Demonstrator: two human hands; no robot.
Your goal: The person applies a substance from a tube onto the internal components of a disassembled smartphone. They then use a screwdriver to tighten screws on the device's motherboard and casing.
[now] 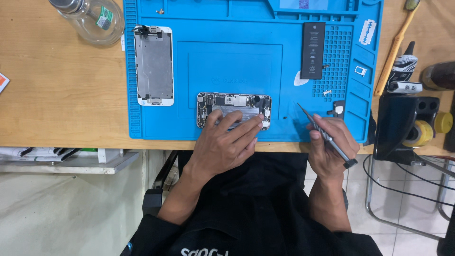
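Looking straight down from the head, from above and slightly behind the wooden desk (61,90). Facing the blue work mat (237,61), which is filling the upper middle of the view. Sitting fairly near, at arm's reach. Taking in the desk edge, the lap in black clothing (256,208) and the tiled floor (61,213) below. Only one view, sharing nothing.
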